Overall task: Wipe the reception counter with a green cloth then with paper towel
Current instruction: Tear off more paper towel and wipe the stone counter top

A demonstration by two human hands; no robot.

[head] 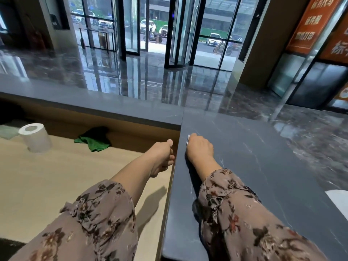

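Observation:
The dark marble reception counter (263, 157) runs along the right and across the back. My right hand (199, 147) lies on its near-left edge, fingers curled over a small wad of white paper towel (188, 137) that peeks out at the fingertips. My left hand (162, 159) hangs over the lower beige desk (56, 176), fingers relaxed and holding nothing, just left of the counter's side wall. The green cloth (94, 141) lies crumpled on the beige desk against the back wall. A white paper towel roll (34, 137) stands upright at the desk's left.
A pale green folded cloth (7, 131) lies behind the roll at the far left. A white sheet (339, 200) sits at the counter's right edge. Beyond the counter are a glossy lobby floor and a revolving glass door (178, 34).

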